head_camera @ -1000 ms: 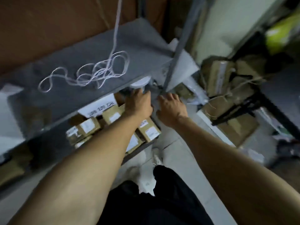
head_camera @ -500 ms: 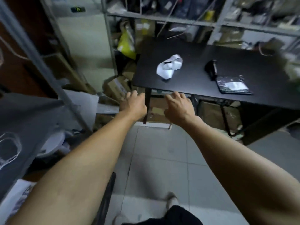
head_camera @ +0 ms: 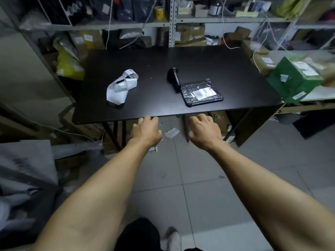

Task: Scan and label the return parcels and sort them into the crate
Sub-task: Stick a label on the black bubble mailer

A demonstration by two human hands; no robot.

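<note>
One black bubble-wrap parcel [head_camera: 201,92] is lying flat on the black tabletop [head_camera: 163,57], sitting at about 3 o'clock from tabletop centre, near the front edge, white shipping label [head_camera: 202,92] facing up; it is looking thin, light and padded, probably flexing a bit and crinkling, the film likely slick, so pinching an overhanging edge or sliding fingers under the near long side is looking safer than pressing on top; contents unknown, so treating it as possibly fragile; one black handheld scanner [head_camera: 173,78] is lying on its side just at the parcel's 10 o'clock, seemingly touching its far left corner, rigid plastic, best taken round the handle; one loose curl of white label strip [head_camera: 121,87] is sitting at 9 o'clock of the tabletop, well apart from the parcel, flimsy paper, sticky side unclear, best lifted by an end; both hands are hovering off the front edge at 6 o'clock, below the tabletop line, holding nothing; left hand [head_camera: 146,131] grip is loosely curled and empty; right hand [head_camera: 204,132] grip is likewise relaxed, fingers bent down, nothing pinched; count: one parcel on the tabletop, one scanner, one strip, two hands; no crate identifiable from here; one green box [head_camera: 293,79] is sitting on a side shelf at 3 o'clock, role unclear.
</note>
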